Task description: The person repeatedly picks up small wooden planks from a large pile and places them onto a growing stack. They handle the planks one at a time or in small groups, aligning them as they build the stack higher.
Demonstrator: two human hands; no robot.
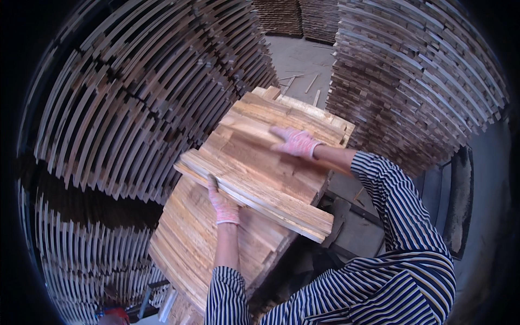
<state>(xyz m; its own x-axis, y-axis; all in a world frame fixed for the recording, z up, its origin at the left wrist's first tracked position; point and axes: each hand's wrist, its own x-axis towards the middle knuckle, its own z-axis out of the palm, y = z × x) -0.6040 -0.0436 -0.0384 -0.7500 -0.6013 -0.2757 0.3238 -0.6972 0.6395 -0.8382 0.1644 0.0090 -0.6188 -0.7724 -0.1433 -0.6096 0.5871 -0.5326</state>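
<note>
- Background: tall stacks of wood strips (146,103) on the left, another tall stack (401,81) on the right, more at the far end; grey floor (300,51) between, a few loose strips (311,83) on it.
- Center: waist-side pile of light boards (187,225), lying at a slant in view.
- Narrow bundle of strips (271,199) lies across the pile; its right end sticks out past the pile's edge.
- Left hand (223,206), pink glove, at the bundle's near edge, one dark fingertip over it; cannot tell if the fingers grasp it.
- Right hand (297,143), pink glove, motion-blurred, beyond the bundle, fingers stretched leftward at a blurred board (250,130); grasping or released, cannot tell.
- Striped sleeves (398,200) on both arms.
</note>
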